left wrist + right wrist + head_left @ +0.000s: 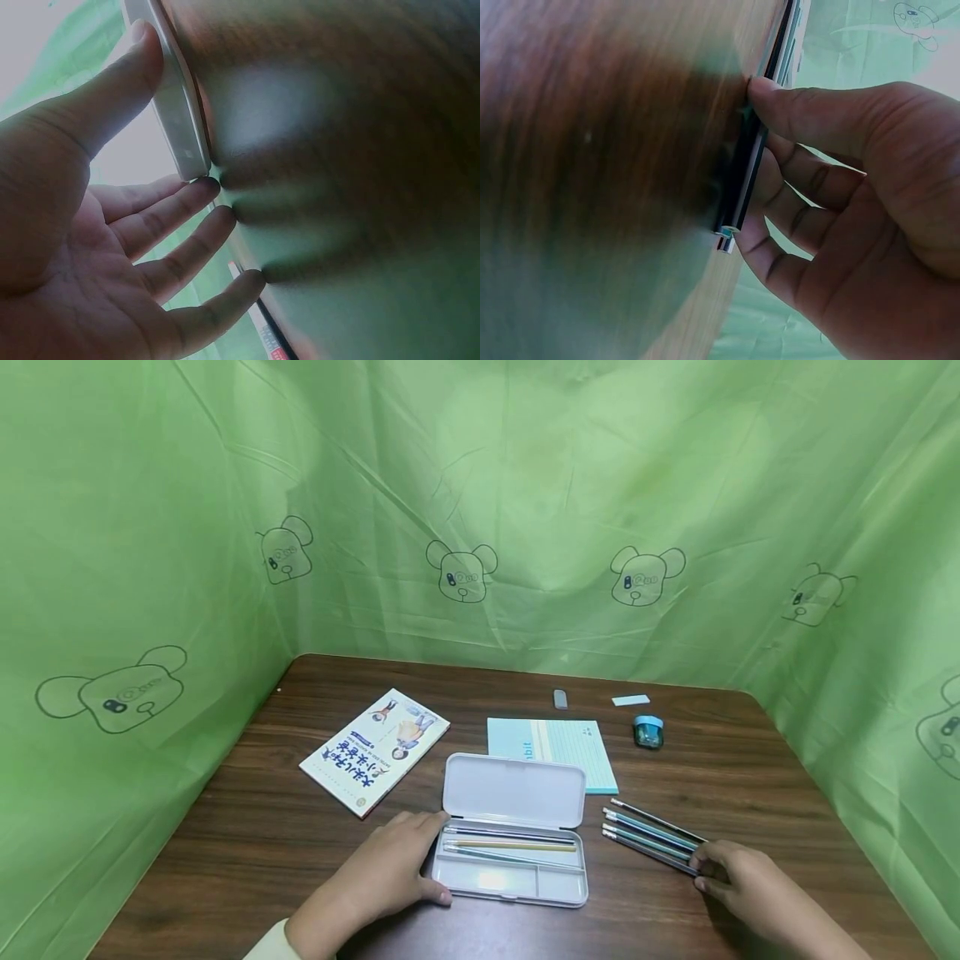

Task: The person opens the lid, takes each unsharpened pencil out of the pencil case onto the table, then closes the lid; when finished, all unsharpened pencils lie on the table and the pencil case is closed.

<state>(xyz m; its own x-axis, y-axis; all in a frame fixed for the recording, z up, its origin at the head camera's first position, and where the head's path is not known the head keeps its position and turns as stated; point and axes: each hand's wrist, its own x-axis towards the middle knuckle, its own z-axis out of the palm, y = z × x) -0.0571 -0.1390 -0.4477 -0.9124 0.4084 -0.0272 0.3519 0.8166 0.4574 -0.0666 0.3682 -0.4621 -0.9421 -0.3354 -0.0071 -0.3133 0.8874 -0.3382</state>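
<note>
A white pencil case (513,835) lies with its lid (513,789) raised and several pencils (510,843) inside. At its left end is my left hand (397,864), thumb along the near corner. In the left wrist view, the fingers (187,259) extend fairly straight, tips at the tabletop, and the thumb (124,82) touches the case's side (180,112). To the right of the case, several pencils (648,833) lie side by side on the table. My right hand (738,881) pinches the near ends of dark pencils (746,169) between thumb and fingers; how many is unclear.
A picture-covered book (375,750) lies left of the case. Behind the lid is a light-blue notebook (577,752). Farther back are a small grey item (560,699), a pale-blue strip (631,700) and a blue-lidded jar (648,732). Green cloth (480,510) hangs around the table (247,860).
</note>
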